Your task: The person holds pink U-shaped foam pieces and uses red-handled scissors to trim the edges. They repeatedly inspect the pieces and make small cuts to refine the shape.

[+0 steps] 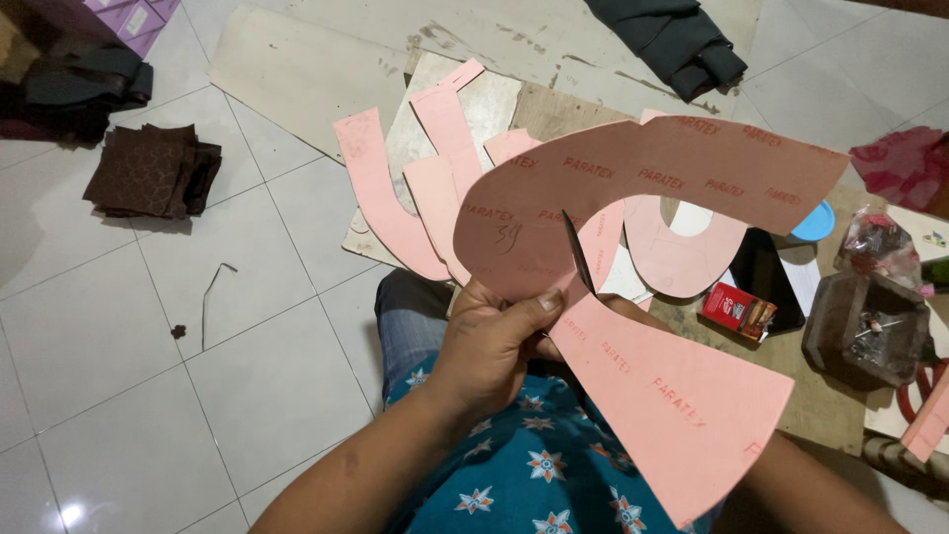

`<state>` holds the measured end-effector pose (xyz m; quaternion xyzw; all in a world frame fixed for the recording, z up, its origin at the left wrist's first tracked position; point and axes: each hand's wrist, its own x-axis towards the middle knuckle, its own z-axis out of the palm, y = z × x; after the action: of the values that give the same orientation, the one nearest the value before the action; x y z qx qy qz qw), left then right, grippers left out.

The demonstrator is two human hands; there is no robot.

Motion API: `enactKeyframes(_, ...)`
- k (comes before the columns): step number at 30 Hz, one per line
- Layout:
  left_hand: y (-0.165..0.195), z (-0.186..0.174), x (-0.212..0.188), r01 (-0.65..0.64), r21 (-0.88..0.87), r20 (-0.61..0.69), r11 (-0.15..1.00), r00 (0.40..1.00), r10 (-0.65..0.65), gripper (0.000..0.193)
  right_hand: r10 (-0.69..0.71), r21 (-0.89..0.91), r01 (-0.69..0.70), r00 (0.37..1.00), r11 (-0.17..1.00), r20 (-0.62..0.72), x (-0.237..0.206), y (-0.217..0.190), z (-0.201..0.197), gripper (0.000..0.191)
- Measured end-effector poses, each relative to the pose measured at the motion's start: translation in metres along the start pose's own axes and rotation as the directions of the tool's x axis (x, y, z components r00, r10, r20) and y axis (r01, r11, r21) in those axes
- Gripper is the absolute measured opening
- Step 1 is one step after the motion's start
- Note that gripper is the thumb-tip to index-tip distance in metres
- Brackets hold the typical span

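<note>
The left hand gripped a curved pink board pattern piece above the lap, with scissor blades cutting into it. The right hand lay hidden beneath; its grip could not be told.

Pink board; brown patterned fabric (blue floral garment).

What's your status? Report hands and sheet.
Left hand grips pink sheet. Right hand hidden behind it, scissors mid-cut. More pink cutouts on the floor beyond.
</note>
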<state>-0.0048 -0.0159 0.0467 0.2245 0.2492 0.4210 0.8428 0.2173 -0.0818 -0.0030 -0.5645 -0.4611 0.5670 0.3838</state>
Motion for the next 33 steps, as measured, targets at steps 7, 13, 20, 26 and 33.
enactKeyframes(7,-0.006,-0.004,0.001,-0.017,-0.004,0.014,1.000,1.000,0.017,0.018,0.004,0.010,-0.004,1.000,1.000,-0.004,-0.007,0.002,-0.002,0.047)
enactKeyframes(13,-0.010,-0.007,0.001,-0.009,-0.044,0.014,0.999,1.000,0.009,0.017,0.007,0.014,-0.007,1.000,1.000,-0.017,-0.016,0.005,-0.006,0.047)
enactKeyframes(20,-0.008,-0.007,0.002,-0.009,-0.040,0.031,0.999,0.999,0.010,0.020,0.004,0.016,-0.003,1.000,1.000,-0.026,-0.017,0.004,-0.007,0.048)
enactKeyframes(26,-0.007,-0.007,0.001,0.012,0.011,-0.030,1.000,0.999,-0.012,0.025,-0.004,0.008,0.004,1.000,1.000,-0.022,-0.006,0.002,0.000,0.048)
enactKeyframes(33,-0.007,-0.003,0.000,0.010,-0.085,-0.002,0.996,1.000,-0.010,0.032,-0.024,0.014,0.024,1.000,1.000,-0.009,0.006,0.005,0.006,0.048)
